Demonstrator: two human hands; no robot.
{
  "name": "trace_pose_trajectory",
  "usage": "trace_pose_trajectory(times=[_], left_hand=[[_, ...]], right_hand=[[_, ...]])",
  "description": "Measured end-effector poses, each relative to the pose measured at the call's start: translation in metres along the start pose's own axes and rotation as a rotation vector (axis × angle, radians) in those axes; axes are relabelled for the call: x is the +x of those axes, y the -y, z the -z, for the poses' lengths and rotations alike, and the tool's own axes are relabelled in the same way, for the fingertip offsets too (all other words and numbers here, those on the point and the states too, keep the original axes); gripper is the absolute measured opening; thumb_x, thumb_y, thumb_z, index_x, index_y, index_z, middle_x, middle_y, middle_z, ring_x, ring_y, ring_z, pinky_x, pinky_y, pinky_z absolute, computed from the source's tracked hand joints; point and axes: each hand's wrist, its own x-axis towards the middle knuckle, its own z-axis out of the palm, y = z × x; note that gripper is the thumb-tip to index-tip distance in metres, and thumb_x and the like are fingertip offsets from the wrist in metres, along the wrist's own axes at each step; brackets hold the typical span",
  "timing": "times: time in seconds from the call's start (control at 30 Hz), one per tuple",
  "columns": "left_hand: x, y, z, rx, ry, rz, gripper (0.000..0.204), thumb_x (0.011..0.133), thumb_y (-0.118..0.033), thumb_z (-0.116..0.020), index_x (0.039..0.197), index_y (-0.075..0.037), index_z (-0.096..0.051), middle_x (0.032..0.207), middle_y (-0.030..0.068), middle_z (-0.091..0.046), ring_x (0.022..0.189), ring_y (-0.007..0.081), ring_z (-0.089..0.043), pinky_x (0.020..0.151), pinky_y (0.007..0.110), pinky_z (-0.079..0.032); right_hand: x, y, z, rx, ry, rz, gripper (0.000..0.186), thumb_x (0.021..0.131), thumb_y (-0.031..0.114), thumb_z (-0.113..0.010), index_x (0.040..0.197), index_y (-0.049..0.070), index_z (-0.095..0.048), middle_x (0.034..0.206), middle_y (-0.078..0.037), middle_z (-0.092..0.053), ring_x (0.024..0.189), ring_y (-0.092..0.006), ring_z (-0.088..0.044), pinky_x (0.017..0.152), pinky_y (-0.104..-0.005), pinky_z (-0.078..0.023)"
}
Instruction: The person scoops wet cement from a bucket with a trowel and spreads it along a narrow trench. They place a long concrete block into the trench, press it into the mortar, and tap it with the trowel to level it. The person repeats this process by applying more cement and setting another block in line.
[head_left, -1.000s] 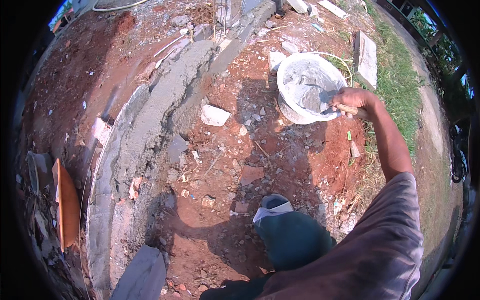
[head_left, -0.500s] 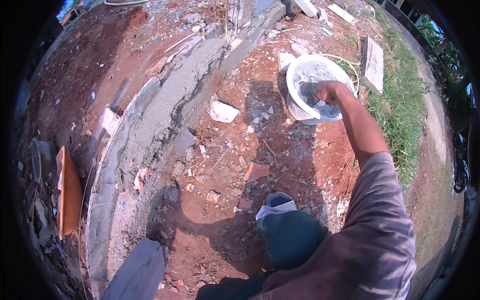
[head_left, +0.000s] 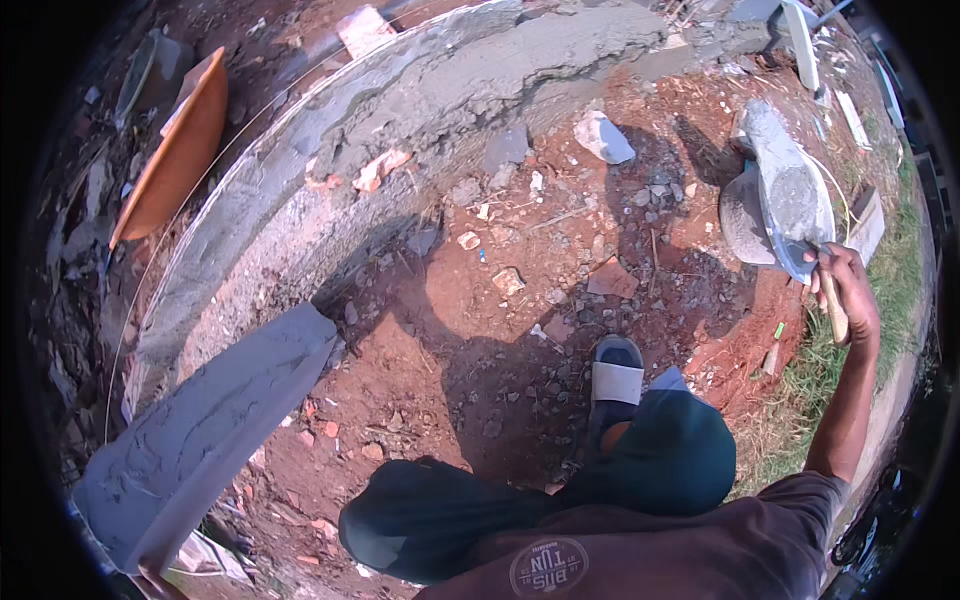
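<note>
At the right, my right hand [head_left: 848, 292] is closed round the wooden handle of a trowel [head_left: 838, 310]. The trowel's blade carries wet grey mortar [head_left: 785, 190] and is held over a pale bucket [head_left: 742, 215], hiding much of its mouth. At the lower left, a long grey slab [head_left: 205, 440] has mortar smeared across its upper face. Only a small part of my left hand [head_left: 155, 582] shows, closed on the slab's near edge; most of its fingers are hidden. The slab's far end lies beside the low mortar-topped wall [head_left: 440, 120].
Reddish ground with rubble spreads between the wall and my feet. A white stone [head_left: 603, 137] and a broken tile piece [head_left: 612, 278] lie there. Beyond the wall an orange basin [head_left: 175, 150] leans on edge. A taut string [head_left: 190, 205] follows the wall; grass [head_left: 800, 425] borders the right.
The view has swung, so wall and bucket appear shifted. My right hand has come up out of the bucket with the mortar-loaded trowel. More of the grey slab shows, with my left hand at it.
</note>
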Motion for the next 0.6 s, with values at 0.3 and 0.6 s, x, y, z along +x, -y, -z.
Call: trace_pose_trajectory(times=[0.3, 0.6], left_hand=[[-0.038, 0.003, 0.015, 0.209, -0.237, 0.201, 0.088, 0.081, -0.073, -0.04, 0.132, -0.002, -0.042, 0.123, 0.0194, -0.048, 0.113, 0.0295, -0.045, 0.098, 0.047, -0.033], [-0.043, -0.027, 0.006, 0.128, -0.336, 0.327, 0.085, 0.08, -0.072, -0.045, 0.132, -0.005, -0.042, 0.127, 0.0164, -0.046, 0.112, 0.0262, -0.047, 0.089, 0.041, -0.042]], right_hand=[[-0.017, 0.034, -0.393, 0.08, 0.788, 0.088, 0.031, 0.087, 0.015, -0.05, 0.112, -0.004, -0.052, 0.081, -0.005, -0.057, 0.073, -0.0134, -0.054, 0.067, -0.0296, -0.045], [-0.172, -0.054, -0.613, -0.207, 0.643, 0.367, 0.048, 0.086, 0.018, -0.056, 0.123, -0.006, -0.037, 0.104, -0.026, -0.046, 0.093, -0.0445, -0.053, 0.078, -0.0479, -0.045]])
